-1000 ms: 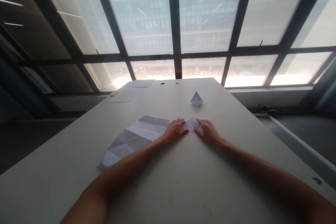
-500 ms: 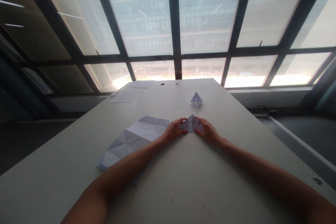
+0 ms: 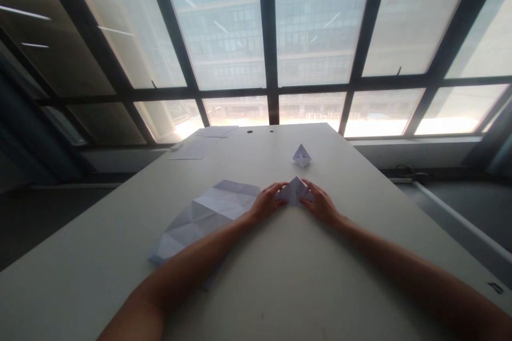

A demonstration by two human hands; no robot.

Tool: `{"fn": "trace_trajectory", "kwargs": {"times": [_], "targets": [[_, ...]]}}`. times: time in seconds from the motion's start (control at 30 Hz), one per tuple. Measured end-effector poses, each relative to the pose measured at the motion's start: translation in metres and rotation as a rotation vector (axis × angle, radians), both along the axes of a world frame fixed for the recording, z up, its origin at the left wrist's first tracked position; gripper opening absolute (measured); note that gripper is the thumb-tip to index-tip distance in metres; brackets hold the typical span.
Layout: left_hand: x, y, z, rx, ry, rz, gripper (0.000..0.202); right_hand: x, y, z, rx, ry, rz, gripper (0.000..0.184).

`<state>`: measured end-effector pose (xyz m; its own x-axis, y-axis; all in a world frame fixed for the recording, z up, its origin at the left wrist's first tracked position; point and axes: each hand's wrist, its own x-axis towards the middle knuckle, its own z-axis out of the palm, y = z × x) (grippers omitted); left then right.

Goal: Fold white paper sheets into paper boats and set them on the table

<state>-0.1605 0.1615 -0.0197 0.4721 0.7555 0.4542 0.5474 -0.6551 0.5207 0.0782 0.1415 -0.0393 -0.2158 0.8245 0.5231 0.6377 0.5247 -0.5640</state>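
Observation:
Between my two hands is a small piece of folded paper (image 3: pixel 295 192), white with a pointed top and a crease down its middle. My left hand (image 3: pixel 269 201) grips its left side with the fingers bent round the edge. On the opposite side my right hand (image 3: pixel 321 204) pinches the paper between thumb and fingers. Just beyond them stands a folded paper boat (image 3: pixel 301 155). A large creased sheet of paper (image 3: pixel 208 209) lies left of my hands, partly covered by my left forearm.
The white table (image 3: pixel 344 282) stretches away toward tall windows with dark frames. Several flat paper sheets (image 3: pixel 190 150) rest at its far left. A small dark object (image 3: pixel 496 287) lies near the right edge. Blue-grey curtains (image 3: pixel 30 128) hang at the left side.
The whole view has shifted slightly, so everything sits a little lower and further right. Both hands keep hold of the folded paper, whose front now looks smoother.

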Motion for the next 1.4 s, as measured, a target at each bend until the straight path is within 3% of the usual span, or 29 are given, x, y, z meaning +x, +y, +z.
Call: {"fn": "trace_trajectory", "kwargs": {"times": [0.23, 0.43, 0.6, 0.77, 1.07, 1.2, 1.4], "targets": [[-0.001, 0.004, -0.004, 0.040, -0.048, 0.060, 0.052, -0.001, 0.001, 0.002, 0.055, 0.011, -0.112, 0.054], [-0.003, 0.009, -0.005, -0.074, -0.104, 0.156, 0.024, 0.004, 0.004, 0.004, 0.067, -0.022, -0.124, 0.012], [-0.003, 0.011, -0.002, -0.140, -0.142, 0.118, 0.029, 0.005, 0.005, 0.005, -0.015, -0.005, -0.172, 0.017], [-0.004, 0.012, 0.001, -0.233, -0.208, 0.179, 0.044, 0.005, 0.006, 0.002, -0.057, 0.010, -0.193, 0.017], [-0.011, 0.012, 0.010, -0.434, -0.316, 0.036, 0.039, 0.013, 0.010, 0.004, -0.044, 0.009, -0.198, 0.022], [-0.013, 0.015, 0.006, -0.420, -0.260, 0.002, 0.040, 0.015, 0.011, 0.006, -0.056, 0.030, -0.177, 0.022], [-0.009, 0.016, 0.001, -0.336, -0.208, 0.056, 0.031, 0.012, 0.009, 0.005, -0.047, 0.027, -0.120, 0.021]]}}
